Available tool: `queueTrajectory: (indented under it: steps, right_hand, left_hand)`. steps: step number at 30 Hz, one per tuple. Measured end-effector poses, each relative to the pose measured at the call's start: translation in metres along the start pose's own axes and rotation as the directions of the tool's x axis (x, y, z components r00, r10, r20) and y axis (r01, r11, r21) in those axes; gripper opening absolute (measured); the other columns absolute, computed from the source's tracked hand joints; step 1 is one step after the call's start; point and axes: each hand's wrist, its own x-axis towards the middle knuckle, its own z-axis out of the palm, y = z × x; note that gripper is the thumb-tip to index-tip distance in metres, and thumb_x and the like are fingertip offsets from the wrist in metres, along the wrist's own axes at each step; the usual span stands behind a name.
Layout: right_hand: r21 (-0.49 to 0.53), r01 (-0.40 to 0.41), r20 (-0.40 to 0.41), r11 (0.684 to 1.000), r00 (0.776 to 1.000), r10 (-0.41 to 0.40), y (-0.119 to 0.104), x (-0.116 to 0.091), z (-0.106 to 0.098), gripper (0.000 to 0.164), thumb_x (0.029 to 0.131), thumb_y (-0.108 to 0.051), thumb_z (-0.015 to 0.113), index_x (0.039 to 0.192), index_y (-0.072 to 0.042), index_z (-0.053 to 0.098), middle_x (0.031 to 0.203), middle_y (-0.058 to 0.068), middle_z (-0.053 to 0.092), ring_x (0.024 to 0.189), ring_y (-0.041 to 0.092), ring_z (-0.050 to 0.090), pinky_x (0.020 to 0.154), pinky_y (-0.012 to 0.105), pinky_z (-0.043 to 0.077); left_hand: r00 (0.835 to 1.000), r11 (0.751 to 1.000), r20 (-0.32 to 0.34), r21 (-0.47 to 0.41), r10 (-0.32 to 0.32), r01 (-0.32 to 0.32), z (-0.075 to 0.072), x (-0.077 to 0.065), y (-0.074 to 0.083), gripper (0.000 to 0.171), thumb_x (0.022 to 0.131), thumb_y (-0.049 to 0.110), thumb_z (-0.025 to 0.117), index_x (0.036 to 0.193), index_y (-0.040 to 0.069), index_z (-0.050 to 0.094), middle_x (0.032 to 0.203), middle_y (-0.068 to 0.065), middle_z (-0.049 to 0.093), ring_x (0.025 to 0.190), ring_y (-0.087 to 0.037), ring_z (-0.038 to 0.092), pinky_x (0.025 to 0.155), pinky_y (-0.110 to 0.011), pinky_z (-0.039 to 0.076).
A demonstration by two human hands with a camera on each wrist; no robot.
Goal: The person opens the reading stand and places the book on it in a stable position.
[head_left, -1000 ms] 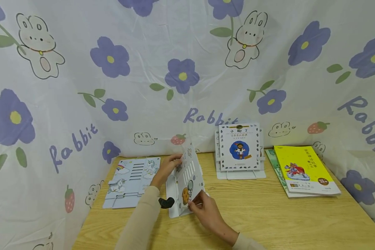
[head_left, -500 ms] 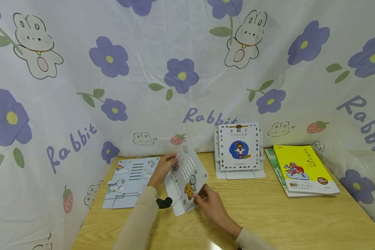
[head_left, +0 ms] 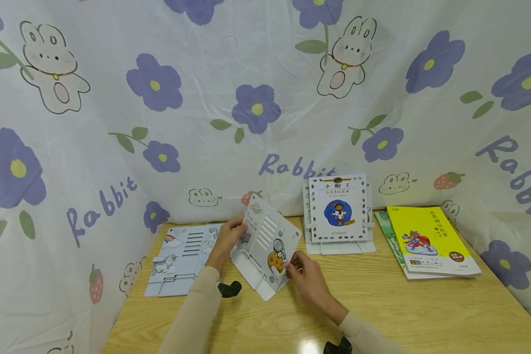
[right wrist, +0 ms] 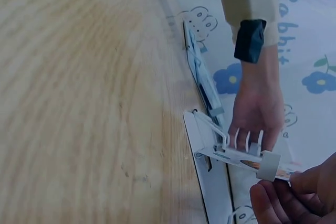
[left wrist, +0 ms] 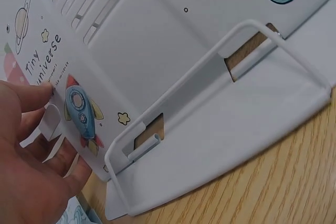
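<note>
A white book stand [head_left: 272,223] with a space print, slots and a wire ledge stands on the table, its slotted panel tilted up from its base. My left hand [head_left: 227,241] grips the panel's left edge; in the left wrist view, the thumb of this hand [left wrist: 34,166] lies on the printed face beside a rocket and the fingers go behind. With thumb and fingers my right hand [head_left: 311,280] pinches the lower right edge. In the right wrist view, a white clip [right wrist: 269,165] shows beside the fingertips of that hand [right wrist: 299,198].
A unicorn-print stand [head_left: 174,263] lies flat at left. At the back, another stand [head_left: 314,248] holds a white book [head_left: 339,216] upright. A yellow book [head_left: 447,236] lies over a green one [head_left: 389,241] at right. A printed curtain [head_left: 194,123] hangs behind the table [head_left: 380,305].
The space-print stand has turned so that more of its printed face shows to me. My right hand has moved right with its edge; my left hand keeps hold of the left edge.
</note>
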Motion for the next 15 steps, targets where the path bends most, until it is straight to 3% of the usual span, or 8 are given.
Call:
queueTrajectory:
  steps: [9, 15]
  right_hand:
    - [0.015, -0.018, -0.062, 1.0, 0.998, 0.018, 0.008, 0.019, -0.008, 0.007, 0.092, -0.007, 0.067, 0.092, -0.006, 0.06, 0.081, 0.008, 0.068, 0.071, 0.028, 0.068, 0.06, 0.022, 0.056]
    - [-0.016, -0.031, -0.072, 0.999, 0.997, 0.03, 0.009, 0.028, -0.01, 0.006, 0.092, -0.008, 0.067, 0.093, -0.006, 0.061, 0.083, 0.01, 0.069, 0.072, 0.026, 0.068, 0.06, 0.02, 0.055]
  left_hand:
    - [0.999, 1.0, -0.044, 0.029, 0.007, -0.005, -0.006, -0.003, 0.001, 0.034, 0.098, 0.027, 0.059, 0.126, 0.009, 0.062, 0.12, -0.011, 0.062, 0.105, -0.023, 0.058, 0.094, -0.04, 0.049]
    - [0.999, 1.0, -0.046, 0.026, -0.007, 0.009, -0.013, -0.007, -0.002, 0.033, 0.096, 0.024, 0.06, 0.128, 0.013, 0.061, 0.122, -0.01, 0.061, 0.107, -0.025, 0.057, 0.097, -0.044, 0.047]
